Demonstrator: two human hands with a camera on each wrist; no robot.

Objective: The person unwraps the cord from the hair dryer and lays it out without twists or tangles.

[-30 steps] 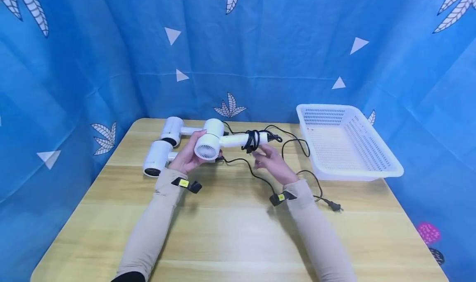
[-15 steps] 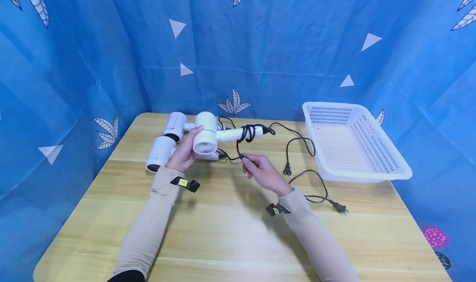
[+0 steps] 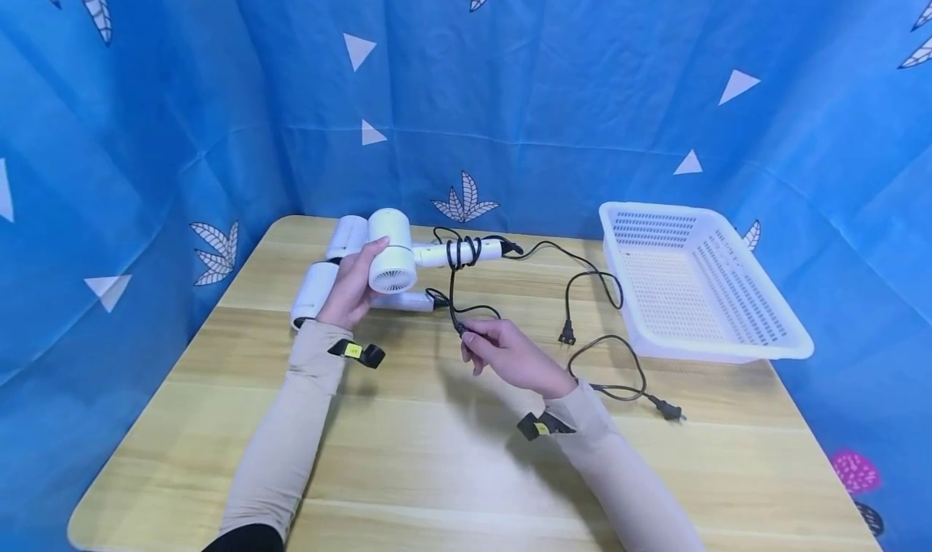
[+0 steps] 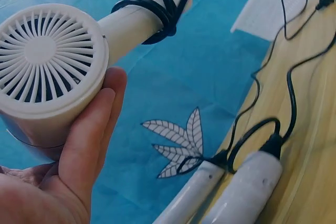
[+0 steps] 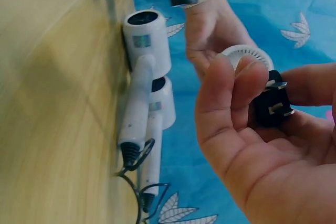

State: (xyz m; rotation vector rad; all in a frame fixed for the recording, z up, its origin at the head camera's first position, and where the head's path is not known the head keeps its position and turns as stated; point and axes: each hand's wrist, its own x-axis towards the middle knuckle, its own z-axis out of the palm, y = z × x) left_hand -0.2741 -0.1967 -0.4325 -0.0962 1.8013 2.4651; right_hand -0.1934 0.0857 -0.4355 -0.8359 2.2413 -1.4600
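Note:
My left hand (image 3: pixel 351 286) grips a white hair dryer (image 3: pixel 391 248) by its round body, holding it up over the table with the handle pointing right. The vented end (image 4: pixel 42 53) faces the left wrist camera. A black cord (image 3: pixel 466 251) is wound several times round the handle, and one length hangs down from it. My right hand (image 3: pixel 510 354) pinches the cord's end; the right wrist view shows a black two-pin plug (image 5: pixel 272 100) between thumb and fingers. Behind and below my left hand, two more white hair dryers lie on the table, the nearer one (image 3: pixel 315 291) partly hidden by it.
A white perforated plastic basket (image 3: pixel 728 350) stands at the back right of the wooden table (image 3: pixel 437 471). Loose cords from the lying dryers run toward it, ending in one plug (image 3: pixel 567 333) near its side and another plug (image 3: pixel 668 409) in front. A blue curtain (image 3: pixel 568 91) closes off the back.
My right hand has moved from beside the wound handle down and left, drawing the plug end away from the coils, so a length of cord now hangs loose. The held dryer has shifted slightly left.

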